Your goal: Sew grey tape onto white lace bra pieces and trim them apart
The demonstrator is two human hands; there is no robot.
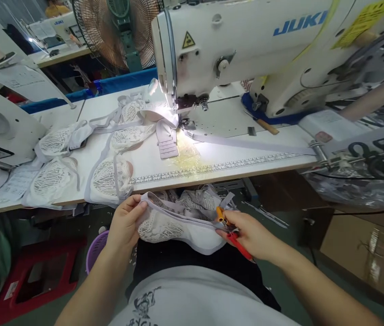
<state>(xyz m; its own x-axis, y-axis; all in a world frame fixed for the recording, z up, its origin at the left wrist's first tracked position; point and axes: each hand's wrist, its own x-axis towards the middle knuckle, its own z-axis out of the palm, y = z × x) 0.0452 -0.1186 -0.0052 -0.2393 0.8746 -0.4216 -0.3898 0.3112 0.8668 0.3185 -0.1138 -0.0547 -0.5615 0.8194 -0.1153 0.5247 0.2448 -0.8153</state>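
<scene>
A white lace bra piece [174, 226] lies across my lap below the table edge. My left hand [125, 224] pinches its left end at the grey edging. My right hand [251, 235] grips small red-and-orange thread snips [229, 226], whose tip sits at the right end of the piece. More lace pieces [192, 199] are heaped just behind it. On the table, a grey strap [168, 138] runs under the needle of the white sewing machine [246, 45].
Several finished lace bras [76, 158] lie linked on the left of the white table [232, 156]. A fan [117, 31] stands behind. A red stool [39, 276] and a purple basket [96, 249] sit on the floor left. A cardboard box [364, 253] is at right.
</scene>
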